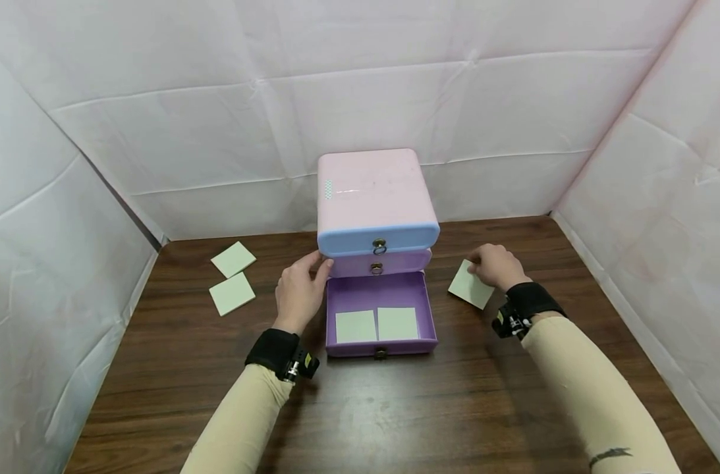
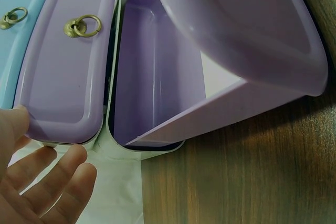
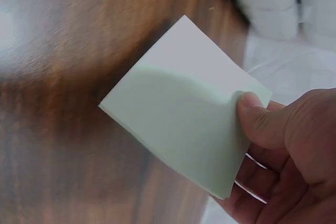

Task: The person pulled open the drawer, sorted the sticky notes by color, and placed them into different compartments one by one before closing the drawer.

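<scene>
The right hand (image 1: 495, 265) pinches a pale green note pad (image 1: 471, 284) at one corner, thumb on top and fingers beneath, as the right wrist view shows plainly (image 3: 186, 129); gripping it by the corner lifts that side off the wooden table (image 1: 395, 408) while the far edge seems to stay low near the surface, so the pad hangs tilted, to the right of the drawer unit. The left hand (image 1: 300, 293) is relaxed, its fingers straight and spread, laid against the left side of the small drawer unit (image 1: 371, 197) at the level of the middle drawer (image 1: 374, 265); it holds nothing, and the flat contact looks like a way to steady the light plastic unit so it does not slide. The bottom drawer (image 1: 380, 316) is pulled well out towards the person, which leaves its purple interior open from above; two more green pads (image 1: 356, 326) (image 1: 398, 322) lie flat side by side at its front, with bare floor behind them. The top drawer (image 1: 379, 238), pale blue, and the lilac middle one are both pushed in, their small brass ring pulls hanging down. Off to the left, well apart from the unit, two further pads (image 1: 233, 259) (image 1: 232, 293) lie on the table near the white cloth wall (image 1: 99, 197).
</scene>
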